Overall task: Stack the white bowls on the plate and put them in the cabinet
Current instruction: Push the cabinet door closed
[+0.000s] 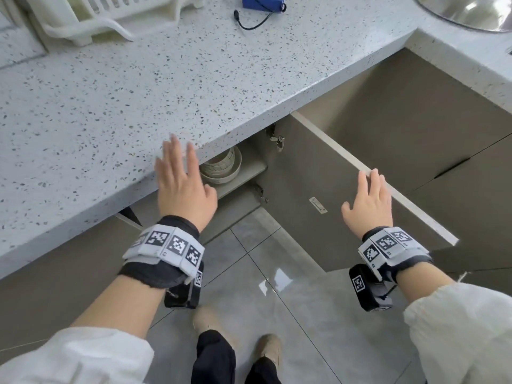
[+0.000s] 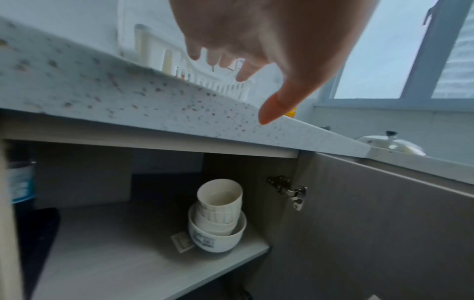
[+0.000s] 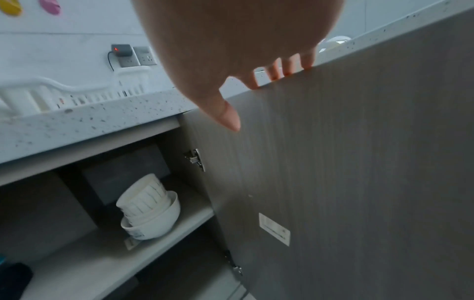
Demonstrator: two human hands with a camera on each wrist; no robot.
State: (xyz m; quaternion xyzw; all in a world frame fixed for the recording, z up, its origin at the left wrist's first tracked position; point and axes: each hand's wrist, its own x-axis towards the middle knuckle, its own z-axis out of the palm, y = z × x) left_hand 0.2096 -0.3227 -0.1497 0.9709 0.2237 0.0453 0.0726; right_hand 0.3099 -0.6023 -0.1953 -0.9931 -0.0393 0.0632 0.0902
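Note:
A stack of white bowls [image 1: 221, 167] stands on the cabinet shelf [image 1: 250, 171] under the counter, ribbed small bowls nested in a wider one. The bowls [image 2: 218, 223] sit near the shelf's right end, by the hinge, and the bowls [image 3: 151, 213] lean slightly in the right wrist view. I see no plate under them. My left hand [image 1: 181, 176] hovers open over the counter edge, fingers straight, holding nothing. My right hand [image 1: 368, 200] rests its straight fingertips [image 3: 287, 73] on the top edge of the open cabinet door [image 1: 304, 167].
A white dish rack [image 1: 110, 18] and a blue box with a black cable [image 1: 263, 1] sit far back on the speckled counter [image 1: 110, 106]. A metal basin [image 1: 471, 9] is at top right. A dark object [image 2: 38, 233] lies on the shelf's left. My feet [image 1: 210, 322] stand on grey tiles.

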